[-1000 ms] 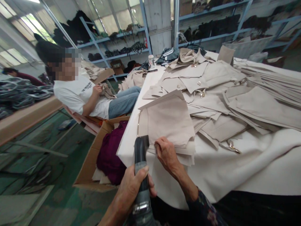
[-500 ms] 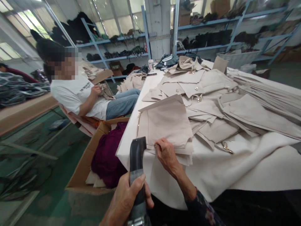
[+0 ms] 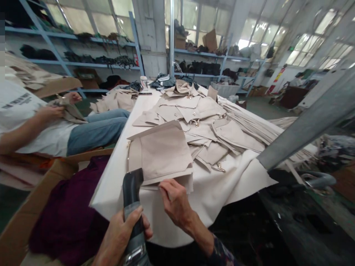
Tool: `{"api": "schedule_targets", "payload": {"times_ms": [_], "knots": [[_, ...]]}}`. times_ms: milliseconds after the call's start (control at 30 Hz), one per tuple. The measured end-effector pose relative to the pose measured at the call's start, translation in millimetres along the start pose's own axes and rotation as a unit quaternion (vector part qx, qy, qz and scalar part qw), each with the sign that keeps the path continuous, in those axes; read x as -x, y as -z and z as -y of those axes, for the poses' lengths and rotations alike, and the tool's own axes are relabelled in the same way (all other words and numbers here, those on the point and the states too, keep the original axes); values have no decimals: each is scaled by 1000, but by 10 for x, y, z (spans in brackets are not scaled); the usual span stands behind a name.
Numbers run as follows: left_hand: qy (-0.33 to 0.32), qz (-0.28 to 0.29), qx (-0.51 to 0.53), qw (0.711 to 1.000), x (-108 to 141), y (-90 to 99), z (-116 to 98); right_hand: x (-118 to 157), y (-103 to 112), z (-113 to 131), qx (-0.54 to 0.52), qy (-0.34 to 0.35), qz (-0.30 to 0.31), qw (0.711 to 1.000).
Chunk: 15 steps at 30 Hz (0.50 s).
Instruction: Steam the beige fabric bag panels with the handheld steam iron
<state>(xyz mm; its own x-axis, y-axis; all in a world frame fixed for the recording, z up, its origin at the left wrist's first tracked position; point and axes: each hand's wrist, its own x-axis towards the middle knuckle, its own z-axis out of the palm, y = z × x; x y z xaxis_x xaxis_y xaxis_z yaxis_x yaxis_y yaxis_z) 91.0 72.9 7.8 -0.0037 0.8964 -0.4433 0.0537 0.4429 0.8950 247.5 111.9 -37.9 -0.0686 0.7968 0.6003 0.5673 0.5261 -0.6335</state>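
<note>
My left hand (image 3: 122, 229) is wrapped round a black tube with a bent tip (image 3: 132, 188). Grey tape and a metal clamp show on its lower part, and it resembles a vacuum hose nozzle. The tip is at the lower left corner of a stack of beige fabric panels (image 3: 163, 149), and a gold zip (image 3: 128, 151) runs along the top panel's left edge. My right hand (image 3: 176, 201) is pinched closed at the stack's near edge. Whatever sits between its fingertips is too small or hidden to make out.
More beige pieces (image 3: 206, 107) with metal clasps cover the white table (image 3: 111, 181). A co-worker in jeans (image 3: 97, 127) sits at the left, handling a beige piece. Below the table's left side, a cardboard box (image 3: 20, 214) holds purple cloth (image 3: 69, 207). A grey metal post (image 3: 307, 122) slants at the right.
The view has swung right, bringing the grey post into sight. My right hand has drawn back slightly from the panel's edge, fingers still pinched. My left hand keeps the black tube.
</note>
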Motion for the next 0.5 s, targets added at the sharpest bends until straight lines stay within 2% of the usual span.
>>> {"api": "schedule_targets", "payload": {"times_ms": [67, 133, 167, 233, 333, 433, 500], "knots": [[-5, 15, 3, 1000, -49, 26, 52, 70, 296, -45, 39, -66, -139, 987], [-8, 19, 8, 1000, -91, 52, 95, 71, 550, -152, 58, -161, -220, 960], [-9, 20, 11, 1000, -104, 62, 109, 53, 639, -215, 52, -197, -227, 952], [-9, 23, 16, 1000, -108, 72, 120, 4, 726, -324, 43, -237, -198, 950], [-18, 30, 21, 999, -84, 72, 115, -64, 686, -352, 103, -202, -167, 959], [-32, 34, 32, 998, -70, 66, 118, -216, 619, -193, 207, -91, -176, 958], [-39, 41, 43, 997, -78, 60, 129, -459, 584, -35, 254, -19, -141, 957]]}}
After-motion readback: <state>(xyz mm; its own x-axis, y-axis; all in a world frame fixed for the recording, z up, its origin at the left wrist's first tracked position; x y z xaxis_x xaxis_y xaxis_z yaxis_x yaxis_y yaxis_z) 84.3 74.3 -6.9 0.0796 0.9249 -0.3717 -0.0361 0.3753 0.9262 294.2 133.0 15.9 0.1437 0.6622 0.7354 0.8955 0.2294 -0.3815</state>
